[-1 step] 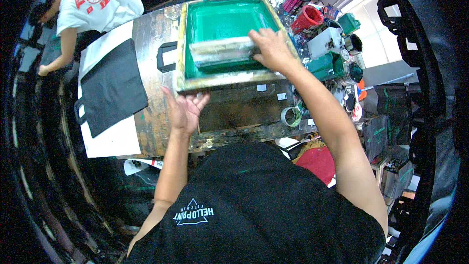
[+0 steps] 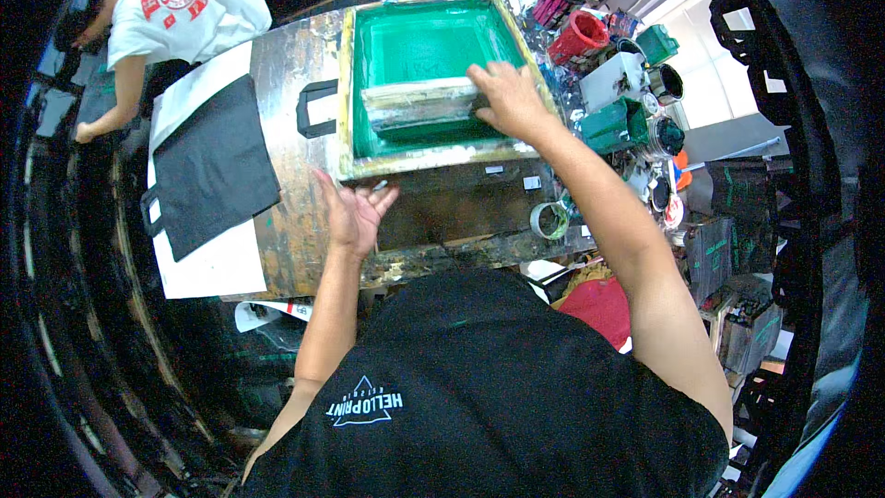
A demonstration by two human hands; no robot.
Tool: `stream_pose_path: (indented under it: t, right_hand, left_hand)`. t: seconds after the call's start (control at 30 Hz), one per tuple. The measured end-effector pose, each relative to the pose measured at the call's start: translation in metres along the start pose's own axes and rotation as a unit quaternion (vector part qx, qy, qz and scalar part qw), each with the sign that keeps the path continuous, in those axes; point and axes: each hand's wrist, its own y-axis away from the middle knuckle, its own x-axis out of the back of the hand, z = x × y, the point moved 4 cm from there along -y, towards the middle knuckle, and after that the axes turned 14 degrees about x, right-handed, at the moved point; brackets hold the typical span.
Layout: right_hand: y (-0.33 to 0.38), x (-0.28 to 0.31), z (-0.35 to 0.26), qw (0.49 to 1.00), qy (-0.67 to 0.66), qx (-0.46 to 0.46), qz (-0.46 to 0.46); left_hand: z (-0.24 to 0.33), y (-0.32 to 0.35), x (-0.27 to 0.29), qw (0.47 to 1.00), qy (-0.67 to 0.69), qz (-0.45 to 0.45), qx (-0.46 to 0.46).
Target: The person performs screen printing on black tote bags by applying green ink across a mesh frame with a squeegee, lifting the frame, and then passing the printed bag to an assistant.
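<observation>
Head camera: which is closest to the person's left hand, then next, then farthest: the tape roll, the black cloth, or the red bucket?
From the left hand:
1. Black cloth, on its left, on white paper.
2. Tape roll, on its right, near the table's front edge.
3. Red bucket, far right, behind the green screen.

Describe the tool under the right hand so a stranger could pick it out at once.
Find the stained worktable, then the wood-framed screen coated in green ink lying on it. Across the screen's middle lies a long squeegee, gripped at its right end by the right hand. It is the only pale, ink-smeared bar on the green mesh.
</observation>
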Motion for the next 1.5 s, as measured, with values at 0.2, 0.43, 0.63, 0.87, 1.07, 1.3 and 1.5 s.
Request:
stream_pose_path:
  t: [0.2,0.43,0.63,0.87,1.07,1.3,1.5]
  right_hand:
    - [0.017,-0.023,-0.008,0.996,-0.059,-0.011,-0.073]
    - [0.043,-0.075,-0.045,0.999,0.038,-0.019,0.017]
    - [-0.042,-0.104,0.031,0.995,0.04,0.003,0.087]
    - [-0.163,-0.139,0.129,0.994,0.051,-0.002,0.101]
    - [-0.231,-0.147,0.176,0.999,0.024,0.017,0.042]
    - [-0.224,-0.132,0.183,0.995,0.058,-0.001,0.08]
    - [-0.208,-0.169,0.177,0.974,0.143,-0.016,0.174]
  left_hand:
    - [-0.031,-0.018,0.025,0.994,0.014,0.09,0.053]
    - [-0.04,-0.026,0.026,0.989,-0.018,0.119,0.082]
    - [-0.041,-0.029,0.029,0.982,0.002,0.158,0.1]
    - [-0.046,-0.037,0.035,0.976,-0.002,0.178,0.121]
    - [-0.056,-0.051,0.053,0.954,-0.033,0.228,0.192]
    - [0.026,-0.082,0.053,0.833,-0.457,0.208,0.234]
    - [0.159,-0.254,-0.094,0.553,-0.719,0.177,-0.382]
